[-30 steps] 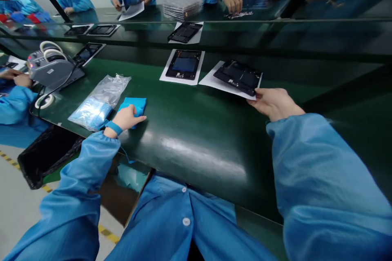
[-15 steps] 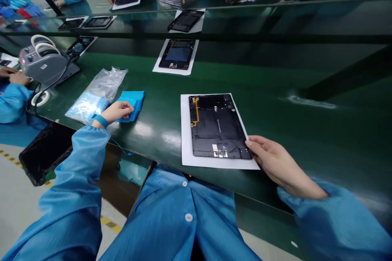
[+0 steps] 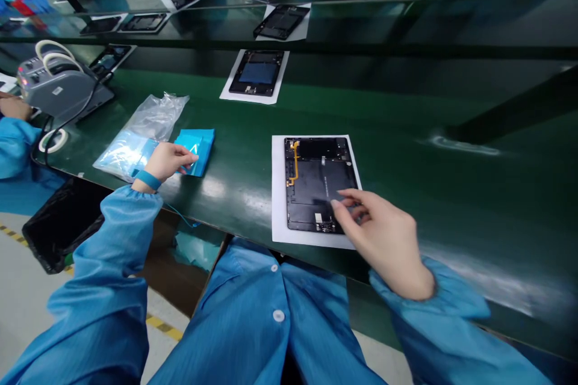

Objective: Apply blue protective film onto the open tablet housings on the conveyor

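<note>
A black tablet housing [image 3: 311, 192] with an orange flex cable lies on a white sheet [image 3: 279, 216] in front of me. Over its lower right part hovers my right hand [image 3: 382, 234], thumb and forefinger apart, nothing between them. My left hand [image 3: 169, 162] is at the stack of blue film pieces [image 3: 205, 144], thumb and forefinger pinched together on a blue film at the stack's right side. A clear plastic bag [image 3: 135, 138] with blue films inside lies beside and partly behind that hand.
Another opened tablet [image 3: 257, 72] lies on white paper farther back, with one more on the shelf [image 3: 280, 22]. At the left are a grey machine [image 3: 63, 87], a tape roll [image 3: 53, 141] and a co-worker's hand [image 3: 15, 107]. Below the edge hangs a black bin bag [image 3: 58, 222].
My right hand has left the sheet's right edge and moved left over the tablet, fingers parting. My left hand stays at the blue stack, its pinch slightly raised.
</note>
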### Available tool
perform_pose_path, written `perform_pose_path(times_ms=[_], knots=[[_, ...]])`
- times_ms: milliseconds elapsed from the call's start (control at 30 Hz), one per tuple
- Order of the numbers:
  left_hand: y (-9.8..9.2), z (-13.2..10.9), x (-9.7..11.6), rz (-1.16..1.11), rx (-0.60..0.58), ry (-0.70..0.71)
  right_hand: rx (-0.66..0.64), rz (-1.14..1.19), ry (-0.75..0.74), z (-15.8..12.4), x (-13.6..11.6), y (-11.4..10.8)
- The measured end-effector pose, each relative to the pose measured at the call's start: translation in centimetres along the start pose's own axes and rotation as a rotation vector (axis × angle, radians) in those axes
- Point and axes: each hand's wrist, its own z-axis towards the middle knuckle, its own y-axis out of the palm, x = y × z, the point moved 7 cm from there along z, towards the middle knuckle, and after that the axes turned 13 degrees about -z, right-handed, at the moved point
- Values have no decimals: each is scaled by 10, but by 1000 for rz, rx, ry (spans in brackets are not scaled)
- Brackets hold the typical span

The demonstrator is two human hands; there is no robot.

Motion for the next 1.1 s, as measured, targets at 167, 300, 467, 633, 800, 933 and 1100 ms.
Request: perform_pose_path(times_ms=[167,300,467,633,800,933,1100], knots=[[1,-9,7,-54,41,20,-76,275,-48,-2,-58,29],[15,-37,27,-89,37,197,-244,643,-51,11,-128,72],[56,-81,43,-113,-138,344,-348,1026,80,38,-179,116],[82,-88,41,-86,-315,327,-417,1216,150,31,-173,130],[89,-83,44,-145,-341,303,-504,1213,122,18,-170,121],[96,-85,46,-135,-338,305,-531,1221,69,15,-172,113],[103,-91,48,8,-346,378,-565,1189,11,17,-168,112]])
